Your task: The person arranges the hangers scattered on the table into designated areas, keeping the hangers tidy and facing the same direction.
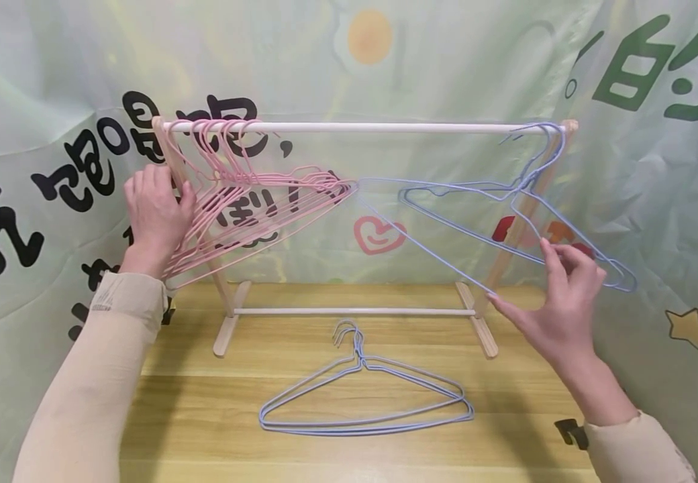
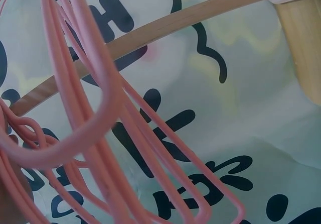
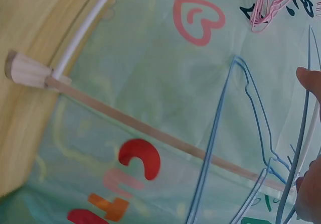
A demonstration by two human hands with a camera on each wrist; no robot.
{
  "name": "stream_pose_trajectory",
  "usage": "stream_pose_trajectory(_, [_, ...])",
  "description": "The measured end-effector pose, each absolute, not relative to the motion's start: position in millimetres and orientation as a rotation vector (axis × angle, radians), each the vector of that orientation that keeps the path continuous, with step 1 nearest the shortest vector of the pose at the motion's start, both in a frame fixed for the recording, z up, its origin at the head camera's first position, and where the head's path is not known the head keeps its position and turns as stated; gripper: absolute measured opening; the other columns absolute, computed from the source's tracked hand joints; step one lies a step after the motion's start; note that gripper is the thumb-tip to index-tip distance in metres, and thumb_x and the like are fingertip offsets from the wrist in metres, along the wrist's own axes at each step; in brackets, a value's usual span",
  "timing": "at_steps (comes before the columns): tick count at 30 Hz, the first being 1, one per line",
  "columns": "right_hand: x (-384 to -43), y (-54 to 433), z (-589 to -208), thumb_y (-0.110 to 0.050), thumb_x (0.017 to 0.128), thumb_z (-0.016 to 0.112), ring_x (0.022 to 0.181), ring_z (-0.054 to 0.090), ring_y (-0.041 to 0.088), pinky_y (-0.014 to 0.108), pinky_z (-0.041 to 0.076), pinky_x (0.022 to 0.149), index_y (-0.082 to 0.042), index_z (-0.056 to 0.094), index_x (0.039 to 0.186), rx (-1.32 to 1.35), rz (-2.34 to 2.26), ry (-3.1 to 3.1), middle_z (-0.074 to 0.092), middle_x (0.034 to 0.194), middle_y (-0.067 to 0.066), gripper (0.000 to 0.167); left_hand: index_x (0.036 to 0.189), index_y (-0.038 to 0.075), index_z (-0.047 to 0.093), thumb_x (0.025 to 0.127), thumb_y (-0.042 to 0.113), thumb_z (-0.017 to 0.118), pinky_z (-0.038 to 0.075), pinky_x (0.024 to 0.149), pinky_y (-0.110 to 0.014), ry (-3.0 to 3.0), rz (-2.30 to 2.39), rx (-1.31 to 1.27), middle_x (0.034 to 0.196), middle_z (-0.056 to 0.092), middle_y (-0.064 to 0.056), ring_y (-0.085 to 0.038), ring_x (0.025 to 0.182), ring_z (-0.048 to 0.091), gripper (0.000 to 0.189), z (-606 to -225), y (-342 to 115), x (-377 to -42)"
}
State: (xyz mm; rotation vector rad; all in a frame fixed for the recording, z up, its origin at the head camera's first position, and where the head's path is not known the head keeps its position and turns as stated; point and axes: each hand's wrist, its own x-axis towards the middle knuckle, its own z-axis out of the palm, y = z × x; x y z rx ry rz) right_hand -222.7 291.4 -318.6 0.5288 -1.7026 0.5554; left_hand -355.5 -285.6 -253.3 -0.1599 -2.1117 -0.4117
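Note:
My left hand grips the left wooden post of the rack, thumb on one side and fingers on the other; its fingertips are hidden. Beside it, several pink clothes hangers hang bunched on the rail, close to the camera in the left wrist view. At right, my right hand holds one corner of a blue clothes hanger between thumb and forefinger, its thumb at the lower bar. That hanger slants toward me, its far corner near the pink ones. Another blue hanger hangs behind it.
A white rail spans the wooden rack, with a lower bar near the table. A few blue hangers lie stacked on the wooden table in front. Printed curtains close in the back and sides.

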Motion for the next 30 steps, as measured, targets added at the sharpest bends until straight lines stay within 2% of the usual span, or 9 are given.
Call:
stream_pose_trajectory(5, [-230.8, 306.6, -309.9, -0.076, 0.083, 0.065, 0.113, 0.044, 0.053, 0.045, 0.018, 0.103, 0.011, 0.058, 0.137, 0.510, 0.497, -1.774, 0.051, 0.117, 0.038, 0.103, 0.103, -0.005, 0.052, 0.104, 0.022, 0.053, 0.031, 0.101, -0.054, -2.123, -0.418, -0.152, 0.101, 0.050, -0.022, -0.043, 0.098, 0.043, 0.027, -253.5, -284.0, -355.7])
stream_pose_trajectory(10, [-236.7, 320.6, -303.0, -0.068, 0.083, 0.068, 0.113, 0.043, 0.056, 0.059, 0.023, 0.095, 0.011, 0.055, 0.140, 0.527, 0.440, -1.855, 0.052, 0.116, 0.038, 0.099, 0.103, -0.005, 0.052, 0.104, 0.022, 0.053, 0.031, 0.101, -0.054, -2.121, -0.416, -0.149, 0.102, 0.051, -0.022, -0.043, 0.098, 0.043, 0.027, -253.0, -283.8, -356.0])
stream_pose_trajectory(14, [-236.6, 326.7, -298.1, -0.038, 0.068, 0.085, 0.114, 0.041, 0.058, 0.067, 0.023, 0.091, 0.012, 0.052, 0.143, 0.530, 0.410, -1.933, 0.050, 0.120, 0.039, 0.096, 0.103, -0.005, 0.052, 0.104, 0.022, 0.053, 0.031, 0.101, -0.054, -2.111, -0.414, -0.158, 0.101, 0.050, -0.022, -0.043, 0.097, 0.043, 0.027, -252.1, -284.7, -356.8])
stream_pose_trajectory(17, [-236.2, 328.1, -295.1, -0.015, 0.054, 0.095, 0.113, 0.042, 0.057, 0.067, 0.025, 0.091, 0.011, 0.051, 0.144, 0.510, 0.375, -1.982, 0.049, 0.124, 0.038, 0.103, 0.102, -0.005, 0.052, 0.104, 0.022, 0.054, 0.030, 0.101, -0.054, -2.111, -0.416, -0.155, 0.101, 0.050, -0.021, -0.043, 0.097, 0.043, 0.027, -252.3, -285.5, -357.2])
stream_pose_trajectory(19, [-236.5, 328.1, -294.0, -0.009, 0.051, 0.099, 0.111, 0.042, 0.056, 0.066, 0.026, 0.091, 0.011, 0.050, 0.145, 0.493, 0.345, -2.011, 0.047, 0.127, 0.038, 0.108, 0.102, -0.005, 0.052, 0.104, 0.022, 0.054, 0.030, 0.101, -0.054, -2.114, -0.417, -0.151, 0.101, 0.050, -0.021, -0.043, 0.097, 0.043, 0.027, -252.6, -285.9, -357.2])
stream_pose_trajectory(23, [-238.7, 328.3, -295.7, -0.005, 0.048, 0.101, 0.107, 0.044, 0.055, 0.065, 0.028, 0.090, 0.011, 0.049, 0.147, 0.478, 0.307, -2.025, 0.045, 0.129, 0.038, 0.113, 0.103, -0.005, 0.052, 0.104, 0.022, 0.053, 0.030, 0.101, -0.054, -2.119, -0.417, -0.145, 0.101, 0.050, -0.021, -0.043, 0.098, 0.043, 0.027, -253.2, -285.9, -356.7])
stream_pose_trajectory(30, [-242.6, 332.1, -305.3, -0.005, 0.047, 0.100, 0.105, 0.045, 0.055, 0.065, 0.030, 0.086, 0.013, 0.050, 0.144, 0.492, 0.239, -2.002, 0.045, 0.130, 0.039, 0.111, 0.103, -0.005, 0.051, 0.105, 0.022, 0.053, 0.031, 0.100, -0.055, -2.119, -0.417, -0.149, 0.101, 0.050, -0.022, -0.043, 0.098, 0.043, 0.027, -254.1, -285.0, -355.4])
